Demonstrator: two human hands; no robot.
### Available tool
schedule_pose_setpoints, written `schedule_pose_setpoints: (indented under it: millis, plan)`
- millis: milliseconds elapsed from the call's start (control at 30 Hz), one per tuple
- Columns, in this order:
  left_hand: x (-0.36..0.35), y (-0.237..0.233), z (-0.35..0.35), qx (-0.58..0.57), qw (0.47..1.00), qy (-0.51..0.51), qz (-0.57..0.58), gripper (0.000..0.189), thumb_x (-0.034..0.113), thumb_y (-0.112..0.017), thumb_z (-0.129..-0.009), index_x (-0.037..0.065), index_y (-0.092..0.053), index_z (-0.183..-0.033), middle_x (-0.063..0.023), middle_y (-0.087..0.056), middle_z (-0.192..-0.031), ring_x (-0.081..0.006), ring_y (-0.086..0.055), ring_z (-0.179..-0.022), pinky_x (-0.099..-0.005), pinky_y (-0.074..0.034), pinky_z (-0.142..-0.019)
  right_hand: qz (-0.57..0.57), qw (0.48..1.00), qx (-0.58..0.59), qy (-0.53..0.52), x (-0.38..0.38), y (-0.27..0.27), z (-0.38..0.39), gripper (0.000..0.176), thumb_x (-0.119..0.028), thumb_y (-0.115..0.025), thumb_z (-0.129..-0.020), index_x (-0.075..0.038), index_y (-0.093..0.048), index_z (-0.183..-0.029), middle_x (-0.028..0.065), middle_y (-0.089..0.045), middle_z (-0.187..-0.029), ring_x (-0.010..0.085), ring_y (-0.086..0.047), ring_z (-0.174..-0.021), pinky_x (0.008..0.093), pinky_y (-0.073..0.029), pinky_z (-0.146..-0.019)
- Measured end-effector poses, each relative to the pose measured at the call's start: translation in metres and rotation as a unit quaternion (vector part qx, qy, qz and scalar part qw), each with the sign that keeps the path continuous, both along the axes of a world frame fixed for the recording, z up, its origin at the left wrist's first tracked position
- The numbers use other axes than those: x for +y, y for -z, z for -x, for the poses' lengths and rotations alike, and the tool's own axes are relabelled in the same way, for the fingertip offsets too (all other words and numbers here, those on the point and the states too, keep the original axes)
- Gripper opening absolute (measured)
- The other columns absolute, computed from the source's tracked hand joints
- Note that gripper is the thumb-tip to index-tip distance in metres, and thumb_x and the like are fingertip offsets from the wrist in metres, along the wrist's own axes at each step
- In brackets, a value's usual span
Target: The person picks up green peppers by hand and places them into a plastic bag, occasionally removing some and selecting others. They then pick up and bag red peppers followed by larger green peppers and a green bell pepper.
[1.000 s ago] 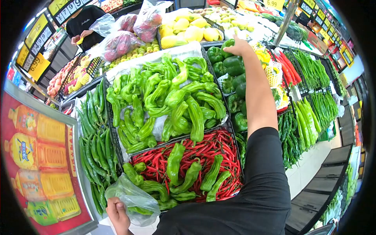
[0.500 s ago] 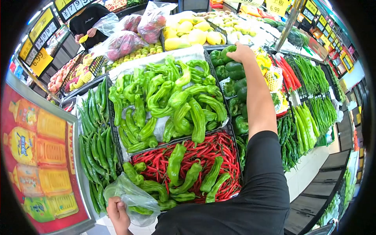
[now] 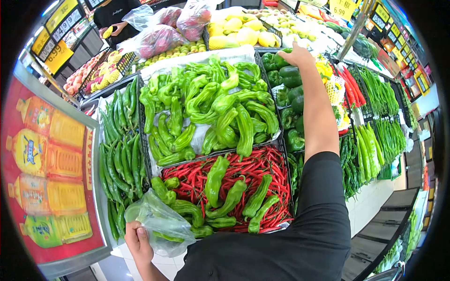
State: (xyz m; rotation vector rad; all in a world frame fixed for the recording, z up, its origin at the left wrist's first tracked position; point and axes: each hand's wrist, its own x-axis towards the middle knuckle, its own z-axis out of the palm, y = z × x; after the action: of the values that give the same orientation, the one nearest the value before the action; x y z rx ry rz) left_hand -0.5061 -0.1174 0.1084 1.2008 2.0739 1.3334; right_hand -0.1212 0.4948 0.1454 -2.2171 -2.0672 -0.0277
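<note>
My left hand (image 3: 139,239) is closed on the edge of a clear plastic bag (image 3: 164,222) at the lower left. The bag hangs over the near corner of the crate of red chilies (image 3: 187,189), partly covering some long green peppers (image 3: 185,210) there. With my right arm stretched forward, my right hand (image 3: 300,55) is at the far end of the dark green bell peppers (image 3: 291,77). Its thumb lies over one green bell pepper (image 3: 280,60); the other fingers are mostly hidden behind the hand.
Wrinkled light green peppers (image 3: 218,105) fill the middle crate. Long dark green chilies (image 3: 122,164) lie at left beside a drinks poster (image 3: 51,159). Yellow bell peppers (image 3: 323,70) and red peppers (image 3: 351,86) lie to the right. A person (image 3: 115,21) stands behind bagged fruit (image 3: 161,40).
The camera view has shifted slightly, so the crates appear farther right and higher. My right hand stays at the bell peppers, and my left hand still holds the plastic bag.
</note>
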Motion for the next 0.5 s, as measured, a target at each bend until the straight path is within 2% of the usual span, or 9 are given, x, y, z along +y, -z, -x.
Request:
schedule_pose_setpoints:
  millis: [133, 233, 267, 333, 400, 433, 467, 500]
  plan:
    - [-0.014, 0.0, 0.004, -0.022, 0.999, 0.02, -0.026, 0.018, 0.022, -0.049, -0.107, 0.007, -0.047, -0.098, 0.0044, -0.039, -0.075, -0.0033, -0.036, -0.062, -0.0214, -0.028, -0.054, -0.054, 0.997, 0.026, -0.054, -0.031, -0.03, 0.007, 0.094, -0.064, -0.064, -0.082, -0.008, -0.037, -0.152, 0.0227, -0.057, -0.14, 0.0379, -0.056, -0.13, 0.0486, -0.046, -0.107]
    - [-0.017, -0.003, 0.005, -0.045, 0.995, 0.04, -0.076, 0.018, 0.023, -0.049, -0.107, 0.007, -0.047, -0.097, 0.004, -0.038, -0.077, -0.0033, -0.036, -0.064, -0.021, -0.029, -0.055, -0.133, 0.971, 0.068, -0.184, -0.071, -0.057, 0.012, 0.09, -0.059, -0.066, -0.083, -0.005, -0.04, -0.151, 0.0262, -0.055, -0.141, 0.0413, -0.054, -0.13, 0.0458, -0.043, -0.11]
    - [-0.018, -0.003, 0.006, -0.04, 0.995, 0.043, -0.084, 0.018, 0.022, -0.049, -0.107, 0.007, -0.046, -0.097, 0.004, -0.038, -0.076, -0.0034, -0.036, -0.064, -0.0212, -0.029, -0.055, -0.095, 0.969, 0.082, -0.214, -0.096, -0.074, 0.014, 0.09, -0.054, -0.067, -0.088, -0.001, -0.036, -0.153, 0.0277, -0.047, -0.148, 0.0391, -0.053, -0.132, 0.0455, -0.043, -0.11]
    - [-0.02, -0.001, 0.009, -0.032, 0.993, 0.05, -0.098, 0.017, 0.021, -0.049, -0.108, 0.007, -0.046, -0.098, 0.0041, -0.038, -0.076, -0.0036, -0.036, -0.063, -0.0215, -0.03, -0.056, -0.073, 0.938, 0.133, -0.312, -0.159, -0.1, 0.028, 0.082, -0.05, -0.066, -0.092, -0.002, -0.039, -0.152, 0.0241, -0.053, -0.144, 0.0321, -0.057, -0.128, 0.0407, -0.046, -0.107]
    - [-0.019, -0.002, 0.01, -0.079, 0.99, 0.059, -0.104, 0.018, 0.02, -0.048, -0.107, 0.006, -0.047, -0.095, 0.0028, -0.042, -0.077, -0.0046, -0.038, -0.064, -0.0216, -0.032, -0.056, 0.05, 0.888, 0.276, -0.364, -0.25, -0.127, 0.053, 0.069, -0.042, -0.066, -0.096, -0.003, -0.045, -0.148, 0.018, -0.061, -0.135, 0.0246, -0.06, -0.123, 0.0372, -0.048, -0.103]
    - [-0.018, -0.003, 0.009, -0.101, 0.987, 0.065, -0.106, 0.019, 0.019, -0.048, -0.107, 0.006, -0.048, -0.093, 0.0021, -0.043, -0.077, -0.0051, -0.04, -0.064, -0.0217, -0.034, -0.056, 0.068, 0.838, 0.326, -0.432, -0.29, -0.127, 0.065, 0.055, -0.035, -0.066, -0.097, -0.003, -0.053, -0.14, 0.0129, -0.067, -0.124, 0.0211, -0.062, -0.116, 0.0375, -0.051, -0.098]
    - [-0.017, -0.004, 0.009, -0.122, 0.982, 0.084, -0.114, 0.018, 0.019, -0.049, -0.107, 0.006, -0.048, -0.094, 0.0027, -0.042, -0.078, -0.0046, -0.04, -0.064, -0.0211, -0.033, -0.056, 0.146, 0.803, 0.297, -0.495, -0.332, -0.14, 0.08, 0.045, -0.028, -0.067, -0.097, -0.002, -0.058, -0.133, 0.0139, -0.068, -0.12, 0.0223, -0.063, -0.112, 0.0393, -0.052, -0.094]
    - [-0.015, -0.003, 0.01, -0.137, 0.978, 0.097, -0.122, 0.018, 0.019, -0.049, -0.107, 0.007, -0.048, -0.094, 0.0028, -0.042, -0.078, -0.0043, -0.04, -0.064, -0.0209, -0.033, -0.056, 0.14, 0.715, 0.292, -0.62, -0.363, -0.127, 0.092, 0.039, -0.023, -0.066, -0.097, -0.001, -0.06, -0.128, 0.0159, -0.069, -0.118, 0.0276, -0.065, -0.11, 0.041, -0.052, -0.094]
